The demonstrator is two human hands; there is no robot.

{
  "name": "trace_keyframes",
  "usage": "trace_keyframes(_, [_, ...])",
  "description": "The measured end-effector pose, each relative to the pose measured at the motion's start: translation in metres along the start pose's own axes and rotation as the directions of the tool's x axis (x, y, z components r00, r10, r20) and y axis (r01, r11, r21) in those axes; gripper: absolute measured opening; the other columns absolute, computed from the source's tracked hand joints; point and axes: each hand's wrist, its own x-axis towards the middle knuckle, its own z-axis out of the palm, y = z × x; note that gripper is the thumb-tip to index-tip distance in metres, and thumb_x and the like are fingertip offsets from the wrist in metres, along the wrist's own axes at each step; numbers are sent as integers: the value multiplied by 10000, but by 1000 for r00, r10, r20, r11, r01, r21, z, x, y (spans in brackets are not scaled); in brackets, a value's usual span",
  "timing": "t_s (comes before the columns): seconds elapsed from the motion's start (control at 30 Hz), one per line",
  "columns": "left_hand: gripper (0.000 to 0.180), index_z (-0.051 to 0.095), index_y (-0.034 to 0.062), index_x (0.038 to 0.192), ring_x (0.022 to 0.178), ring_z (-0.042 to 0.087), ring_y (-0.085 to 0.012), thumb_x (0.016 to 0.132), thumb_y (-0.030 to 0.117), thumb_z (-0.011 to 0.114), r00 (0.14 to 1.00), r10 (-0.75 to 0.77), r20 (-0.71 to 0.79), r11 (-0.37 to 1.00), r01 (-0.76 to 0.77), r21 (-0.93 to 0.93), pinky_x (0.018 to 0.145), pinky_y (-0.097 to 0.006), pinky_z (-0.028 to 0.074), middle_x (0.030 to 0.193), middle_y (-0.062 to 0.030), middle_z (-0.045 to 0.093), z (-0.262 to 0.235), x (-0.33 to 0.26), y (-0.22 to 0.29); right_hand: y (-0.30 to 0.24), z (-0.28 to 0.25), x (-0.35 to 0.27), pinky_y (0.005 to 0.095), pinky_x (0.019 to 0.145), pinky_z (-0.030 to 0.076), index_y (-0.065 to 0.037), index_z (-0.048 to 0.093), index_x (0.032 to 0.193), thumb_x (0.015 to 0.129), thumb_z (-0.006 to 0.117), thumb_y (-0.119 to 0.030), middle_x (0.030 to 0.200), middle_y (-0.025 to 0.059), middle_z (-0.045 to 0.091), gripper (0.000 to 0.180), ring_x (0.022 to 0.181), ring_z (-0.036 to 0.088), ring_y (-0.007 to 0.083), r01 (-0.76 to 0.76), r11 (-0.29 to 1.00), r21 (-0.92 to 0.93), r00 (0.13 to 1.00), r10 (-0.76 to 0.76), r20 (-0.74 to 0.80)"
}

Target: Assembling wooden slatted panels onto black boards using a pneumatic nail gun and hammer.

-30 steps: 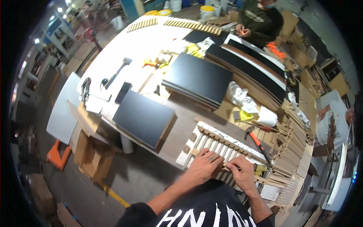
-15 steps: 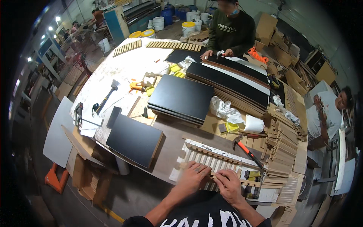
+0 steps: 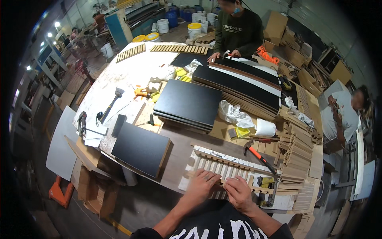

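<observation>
Wooden workbench (image 3: pixel 179 147) in cluttered workshop

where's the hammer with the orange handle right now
In the head view the orange-handled hammer lies on the worktable at the person's right, just beyond the right hand, beside the slatted wooden panel and below the white roll.

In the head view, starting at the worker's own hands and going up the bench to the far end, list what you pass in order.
Left hand and right hand on the slatted wooden panel → stacked black boards → row of wooden slats → yellow-lidded buckets.
</observation>
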Motion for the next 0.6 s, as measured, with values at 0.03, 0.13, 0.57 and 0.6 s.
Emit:
trace_keyframes(0.03, [378, 633, 42, 1129, 985, 602, -227, 766, 135, 687, 1000, 1, -3, 1000, -1, 11, 946, -379, 399, 1024, -71, 655, 1, 0, 0, 0, -2, 0, 448, 912, 492, -41, 685, 970, 755, 709, -24, 936, 74, 653, 216, 919, 641, 263, -2, 1000, -2, 1000, 2, -2])
trace_keyframes(0.13, [387, 635, 40, 1129, 983, 605, -231, 749, 108, 677, 1000, 8, -5, 1000, -8, 12, 948, -382, 397, 1021, -79, 659, 0, 0, 1, 2, -8, 5, 417, 860, 521, -24, 673, 971, 790, 694, -38, 946, 95, 651, 183, 902, 650, 274, 62, 997, -40, 998, -61, 26])
trace_keyframes(0.57, [396, 643, 42, 1106, 942, 611, -248, 714, 80, 684, 1000, 6, -15, 1000, -6, 14, 885, -405, 406, 1000, -83, 657, 2, 1, 4, 6, -6, 5, 357, 647, 549, -31, 664, 955, 833, 701, -65, 897, 121, 662, 133, 772, 667, 302, -153, 983, 100, 986, 146, 73])
trace_keyframes(0.6, [396, 643, 42, 1106, 942, 611, -248, 714, 80, 684, 1000, 16, -6, 1000, -16, 13, 885, -405, 406, 1000, -83, 657, 2, 2, 4, 5, -5, 6, 353, 636, 548, -37, 669, 949, 833, 700, -68, 888, 117, 664, 124, 766, 668, 298, -149, 985, 88, 987, 143, 70])
